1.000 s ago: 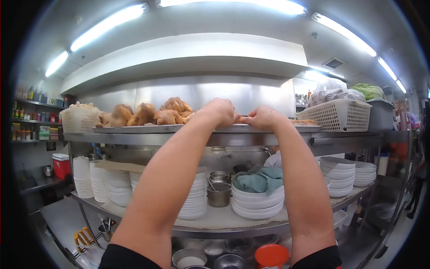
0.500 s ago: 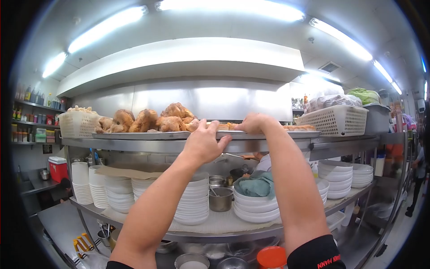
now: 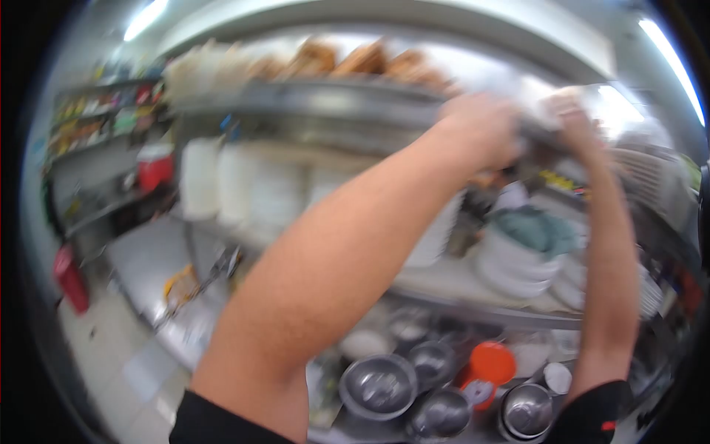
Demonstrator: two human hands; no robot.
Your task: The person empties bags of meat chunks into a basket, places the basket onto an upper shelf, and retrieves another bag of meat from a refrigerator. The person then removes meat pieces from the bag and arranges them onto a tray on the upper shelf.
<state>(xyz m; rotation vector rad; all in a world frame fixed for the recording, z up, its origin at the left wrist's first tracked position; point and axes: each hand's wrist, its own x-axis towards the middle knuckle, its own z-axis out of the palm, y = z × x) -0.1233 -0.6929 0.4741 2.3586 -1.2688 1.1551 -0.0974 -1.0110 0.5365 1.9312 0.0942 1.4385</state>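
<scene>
Several browned whole chickens (image 3: 362, 59) sit along the top shelf (image 3: 318, 102), blurred by motion. My left hand (image 3: 484, 129) is raised at this shelf's front edge, just right of the chickens. Further right, my right hand (image 3: 575, 115) is lifted to about the same height, against a bright, smeared area. The fingers of both hands are too smeared to show whether they hold anything. Little of the tray under the chickens can be made out.
White baskets stand at the top shelf's left (image 3: 203, 78) and right (image 3: 643, 174) ends. Stacked white bowls and a green cloth (image 3: 532, 231) occupy the middle shelf. Metal bowls (image 3: 379, 386) and an orange container (image 3: 492, 362) are below. A steel table (image 3: 151, 248) is at left.
The view has turned and tilted downward, with strong blur. Both hands have moved right along the top shelf, away from the chickens, and my left forearm now crosses the middle of the view.
</scene>
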